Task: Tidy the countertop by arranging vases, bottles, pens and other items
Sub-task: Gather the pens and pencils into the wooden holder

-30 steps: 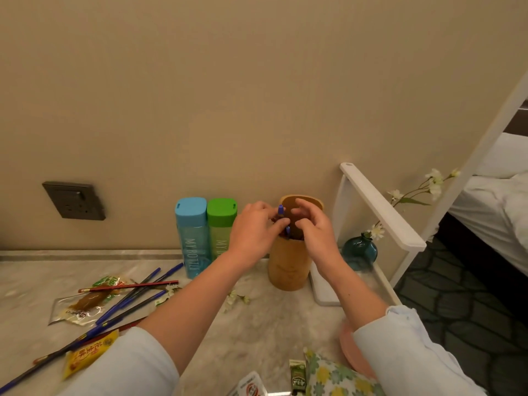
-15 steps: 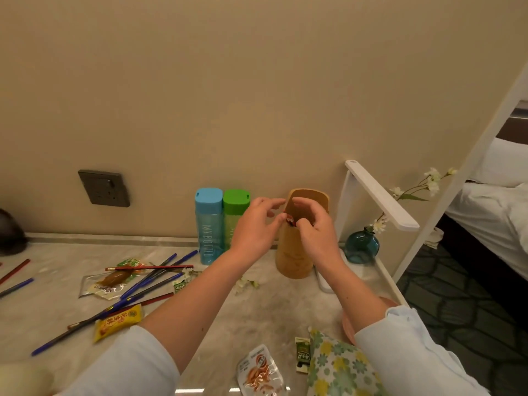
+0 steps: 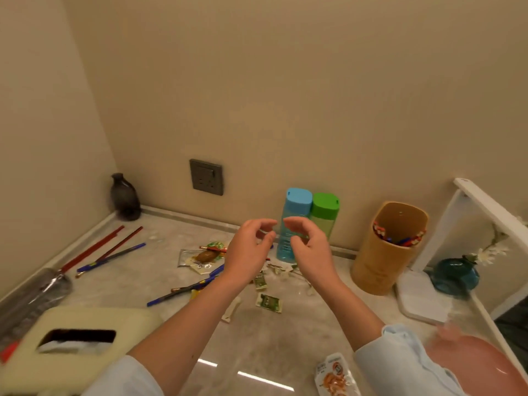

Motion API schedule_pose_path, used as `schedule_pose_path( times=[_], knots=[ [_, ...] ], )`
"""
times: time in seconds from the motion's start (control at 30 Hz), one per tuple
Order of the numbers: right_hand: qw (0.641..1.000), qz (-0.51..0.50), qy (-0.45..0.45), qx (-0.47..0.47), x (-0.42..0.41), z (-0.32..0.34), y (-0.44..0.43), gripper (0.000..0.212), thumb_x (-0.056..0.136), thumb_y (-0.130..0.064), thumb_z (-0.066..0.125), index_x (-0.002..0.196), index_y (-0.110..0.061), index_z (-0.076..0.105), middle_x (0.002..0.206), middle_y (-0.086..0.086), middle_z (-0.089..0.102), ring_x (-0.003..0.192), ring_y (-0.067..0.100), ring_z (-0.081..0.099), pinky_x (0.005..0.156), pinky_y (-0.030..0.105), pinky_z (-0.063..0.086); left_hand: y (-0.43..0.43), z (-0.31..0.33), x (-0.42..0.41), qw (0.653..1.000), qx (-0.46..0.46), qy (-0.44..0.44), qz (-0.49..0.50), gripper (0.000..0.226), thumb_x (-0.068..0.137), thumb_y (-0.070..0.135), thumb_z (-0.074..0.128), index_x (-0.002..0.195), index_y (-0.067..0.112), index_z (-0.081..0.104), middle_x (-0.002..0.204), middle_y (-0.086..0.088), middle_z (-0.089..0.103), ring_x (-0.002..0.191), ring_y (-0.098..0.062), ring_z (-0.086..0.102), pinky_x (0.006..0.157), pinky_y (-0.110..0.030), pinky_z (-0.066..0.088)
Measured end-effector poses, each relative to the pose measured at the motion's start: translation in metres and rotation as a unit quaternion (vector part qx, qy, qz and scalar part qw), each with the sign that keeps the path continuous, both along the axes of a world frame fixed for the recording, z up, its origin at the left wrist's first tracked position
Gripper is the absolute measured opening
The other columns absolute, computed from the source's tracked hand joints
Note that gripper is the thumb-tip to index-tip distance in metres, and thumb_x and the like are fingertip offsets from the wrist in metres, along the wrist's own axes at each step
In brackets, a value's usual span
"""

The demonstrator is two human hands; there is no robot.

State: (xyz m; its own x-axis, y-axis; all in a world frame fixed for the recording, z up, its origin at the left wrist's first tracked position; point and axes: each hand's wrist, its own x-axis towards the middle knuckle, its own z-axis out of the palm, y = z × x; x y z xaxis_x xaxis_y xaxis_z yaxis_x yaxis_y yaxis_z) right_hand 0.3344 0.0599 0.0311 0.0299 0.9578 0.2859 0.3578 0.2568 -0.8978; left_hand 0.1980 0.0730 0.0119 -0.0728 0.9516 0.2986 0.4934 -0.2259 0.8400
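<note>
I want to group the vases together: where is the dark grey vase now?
In the head view, the dark grey vase stands in the far left corner of the marble countertop, left of the grey wall socket, beyond the red pencils.

My countertop (image 3: 257, 347) looks like polished, glossy marble. The pen holder (image 3: 383, 267) seems matt, smooth wood. The blue bottle (image 3: 294, 204) and green bottle (image 3: 325, 207) are translucent plastic. The teal vase (image 3: 454, 274) is shiny glass.

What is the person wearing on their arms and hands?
Light blue sleeves: the left sleeve and the right sleeve end near the elbows. Below them the forearms are bare. The left hand and the right hand wear no gloves, and no watch shows.
</note>
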Motion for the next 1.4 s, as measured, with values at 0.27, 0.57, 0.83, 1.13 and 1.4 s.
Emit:
schedule_pose_path(
  times=[0.27,0.57,0.83,1.13,1.4],
  knots=[
    [0.987,0.069,-0.112,-0.094,-0.058,-0.037,0.034,0.043,0.088,-0.003,0.051,0.124,-0.026,0.057,0.12,-0.009,0.06,0.116,0.006,0.052,0.092,0.023,0.043,0.009,-0.034,-0.072,0.995,-0.074,-0.018,0.069,0.024,0.092,0.022,0.057,0.111,0.034,0.061,0.105,0.013,0.063,0.09,-0.002,0.06,0.082,-0.032,0.055],
    [0.91,0.124,-0.376,-0.124,-0.075,-0.086,0.067,0.056,0.093,-0.019,0.049,0.147,-0.023,0.036,0.145,0.005,0.046,0.136,0.02,0.039,0.107,0.036,0.039,0.009,-0.088,-0.08,0.977,-0.174,0.031,0.123,0.027,0.088,0.029,0.064,0.114,0.032,0.059,0.112,0.013,0.059,0.102,-0.005,0.057,0.086,-0.029,0.052],
    [0.879,0.159,-0.447,-0.049,-0.077,-0.105,0.084,0.05,0.089,-0.007,0.044,0.135,-0.023,0.052,0.128,0.006,0.06,0.128,0.025,0.046,0.102,0.036,0.04,0.006,-0.107,-0.069,0.952,-0.194,0.129,0.197,0.034,0.086,0.034,0.063,0.119,0.032,0.053,0.118,0.011,0.056,0.114,-0.013,0.049,0.096,-0.032,0.039],
    [0.855,0.168,-0.49,0.016,-0.08,-0.113,0.091,0.025,0.093,-0.017,0.053,0.116,-0.017,0.064,0.111,0.005,0.055,0.106,0.025,0.05,0.086,0.032,0.042,0.005,-0.105,-0.064,0.946,-0.194,0.117,0.232,0.036,0.084,0.024,0.067,0.114,0.032,0.048,0.115,0.012,0.054,0.114,-0.012,0.049,0.099,-0.031,0.039],
    [0.839,0.183,-0.512,0.037,-0.08,-0.11,0.086,0.024,0.097,-0.019,0.044,0.118,-0.017,0.056,0.114,0.006,0.057,0.106,0.024,0.049,0.09,0.031,0.037,0.0,-0.101,-0.063,0.952,-0.162,0.071,0.251,0.045,0.08,0.015,0.068,0.117,0.02,0.043,0.122,0.001,0.048,0.114,-0.018,0.047,0.096,-0.029,0.041]
  ],
)
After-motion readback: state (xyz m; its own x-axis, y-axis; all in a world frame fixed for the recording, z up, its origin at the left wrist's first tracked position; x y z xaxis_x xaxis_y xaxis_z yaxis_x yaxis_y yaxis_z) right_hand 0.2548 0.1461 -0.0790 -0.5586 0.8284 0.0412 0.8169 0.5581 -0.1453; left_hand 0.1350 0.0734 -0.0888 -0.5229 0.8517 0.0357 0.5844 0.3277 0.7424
